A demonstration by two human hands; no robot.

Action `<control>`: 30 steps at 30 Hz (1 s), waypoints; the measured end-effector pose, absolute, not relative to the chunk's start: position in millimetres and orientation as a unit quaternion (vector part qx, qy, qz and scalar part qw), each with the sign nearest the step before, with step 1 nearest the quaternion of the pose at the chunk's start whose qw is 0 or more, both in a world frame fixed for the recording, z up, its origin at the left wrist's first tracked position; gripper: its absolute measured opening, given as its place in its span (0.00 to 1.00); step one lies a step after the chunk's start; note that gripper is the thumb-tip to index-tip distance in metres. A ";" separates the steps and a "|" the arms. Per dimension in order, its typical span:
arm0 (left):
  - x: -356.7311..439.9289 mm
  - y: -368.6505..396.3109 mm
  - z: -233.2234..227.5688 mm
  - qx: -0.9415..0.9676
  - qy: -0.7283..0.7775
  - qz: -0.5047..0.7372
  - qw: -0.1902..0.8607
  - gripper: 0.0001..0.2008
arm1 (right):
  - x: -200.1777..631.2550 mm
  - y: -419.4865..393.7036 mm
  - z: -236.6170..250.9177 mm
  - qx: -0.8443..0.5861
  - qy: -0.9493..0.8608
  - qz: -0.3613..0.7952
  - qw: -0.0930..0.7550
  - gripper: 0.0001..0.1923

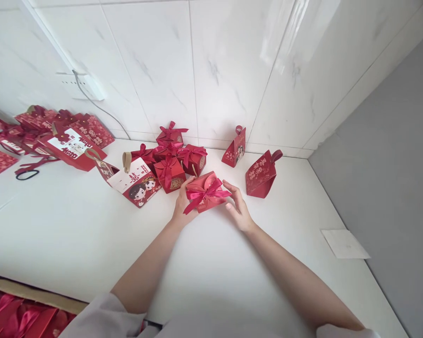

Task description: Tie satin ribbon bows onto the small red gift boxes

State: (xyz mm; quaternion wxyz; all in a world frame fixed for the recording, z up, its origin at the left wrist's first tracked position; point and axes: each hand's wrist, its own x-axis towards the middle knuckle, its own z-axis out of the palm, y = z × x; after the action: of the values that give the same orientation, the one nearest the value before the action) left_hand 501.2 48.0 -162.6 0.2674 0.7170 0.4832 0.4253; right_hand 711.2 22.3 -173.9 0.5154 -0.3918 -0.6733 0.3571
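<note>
Between the two hands, on the white bench, sat a small red gift box with a pink ribbon bow. The left hand gripped its left side with curled fingers; the right hand touched its right edge, fingers loosely open. Both were equally near.

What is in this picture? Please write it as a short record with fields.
surface: white table against a tiled wall
left hand: left hand on the left side of the red gift box
right hand: right hand touching the box's right side, fingers spread
box: shut, pink ribbon bow on top, resting on the table
behind it: cluster of bow boxes
right of it: two handled boxes
far left: pile of flat red boxes
</note>
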 end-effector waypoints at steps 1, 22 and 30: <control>501.4 49.8 -164.1 0.715 0.481 0.442 0.250 0.47 | 711.6 20.9 -170.3 -0.408 -0.656 0.344 0.534 0.22; 492.3 53.3 -167.7 0.740 0.449 0.479 0.146 0.41 | 689.8 9.9 -151.5 -0.432 -0.442 0.540 0.572 0.17; 490.8 54.2 -166.2 0.743 0.443 0.489 0.115 0.40 | 689.1 5.1 -162.5 -0.428 -0.449 0.502 0.602 0.24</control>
State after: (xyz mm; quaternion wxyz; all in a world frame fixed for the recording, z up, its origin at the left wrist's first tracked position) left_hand 490.8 54.2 -166.2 0.1153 0.7428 0.4425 0.4890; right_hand 689.1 5.1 -162.5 0.6021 -0.4282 -0.4491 0.5024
